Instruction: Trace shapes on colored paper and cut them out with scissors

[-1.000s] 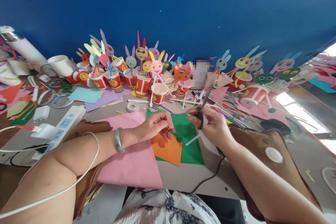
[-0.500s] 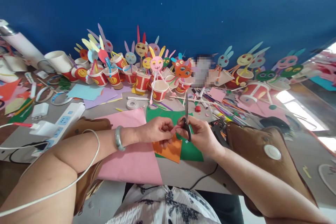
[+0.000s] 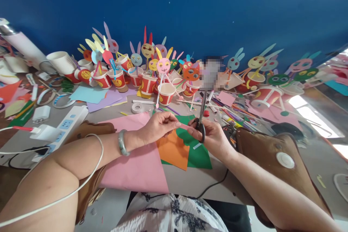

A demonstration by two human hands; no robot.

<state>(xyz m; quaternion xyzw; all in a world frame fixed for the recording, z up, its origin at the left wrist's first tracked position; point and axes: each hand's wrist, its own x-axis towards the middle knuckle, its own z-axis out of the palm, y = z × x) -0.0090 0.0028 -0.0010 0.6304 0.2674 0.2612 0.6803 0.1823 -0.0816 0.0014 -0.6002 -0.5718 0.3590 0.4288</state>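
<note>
— Above the green sheet [image 3: 202,161], what do the two hands hold?

— The left hand [image 3: 160,127] presses its thumb and forefinger together upon one end of a narrow pink strip [image 3: 185,126]. This strip is stretched across the gap to the right hand [image 3: 214,136], whose fingertips pinch the other end.

— And the scissors [image 3: 202,120], where are they?

— They are also in the right hand, grasped around the black handles. Their blades point upward, away from the person, and appear to be together.

— Which things lie below the hands?

— Upon the green sheet rests an orange sheet [image 3: 174,152]. Just beside, at the left, there is a larger pink sheet [image 3: 133,166], partly under the left forearm. One small white strip [image 3: 197,146] lies on the green, near the right hand.

— And what is farther away?

— Beyond the left hand, a roll of tape [image 3: 136,107] lies flat. Behind it, many paper cups [image 3: 166,96] bear paper faces with long ears, in front of a blue wall [image 3: 174,3]. Near the left forearm is a white power strip [image 3: 67,123].
</note>
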